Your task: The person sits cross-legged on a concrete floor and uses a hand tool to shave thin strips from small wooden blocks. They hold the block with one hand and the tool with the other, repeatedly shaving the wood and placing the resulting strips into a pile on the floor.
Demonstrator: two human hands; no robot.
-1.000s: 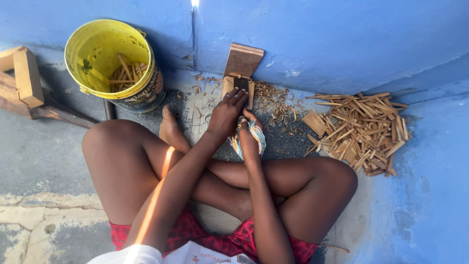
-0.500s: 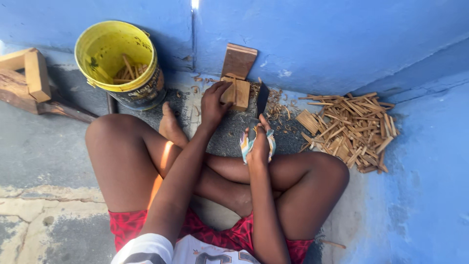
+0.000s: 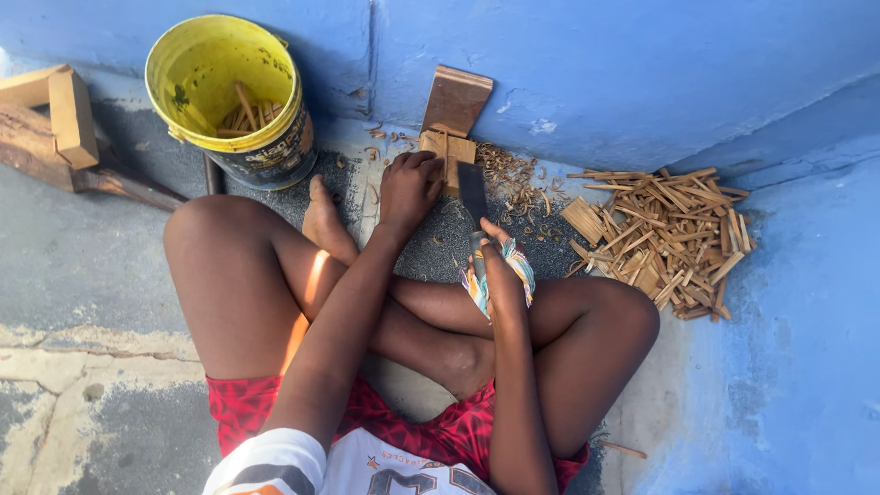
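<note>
Blue painted walls meet in a corner, and the floor below is rough grey concrete, cracked and patchy at the near left, with blue paint running down the right side. Seated cross-legged on it, the person works right at the wall's foot. Left hand (image 3: 408, 188) is curled over the small wooden block (image 3: 446, 158), fingers clamped on its near edge, holding it upright on the ground; a split line shows down the block's face. Right hand (image 3: 495, 249), wrapped in a striped cloth, grips the handle of a dark flat-bladed knife (image 3: 472, 192), fingers clenched tight, blade just beside the block on its right. Behind the block a brown board (image 3: 456, 99) leans on the wall. Shavings litter the concrete around it. To the right lies a pile of split wooden sticks (image 3: 665, 234); to the left stands a yellow bucket (image 3: 215, 64) with a few sticks inside, and wooden offcuts (image 3: 55, 115) sit far left.
</note>
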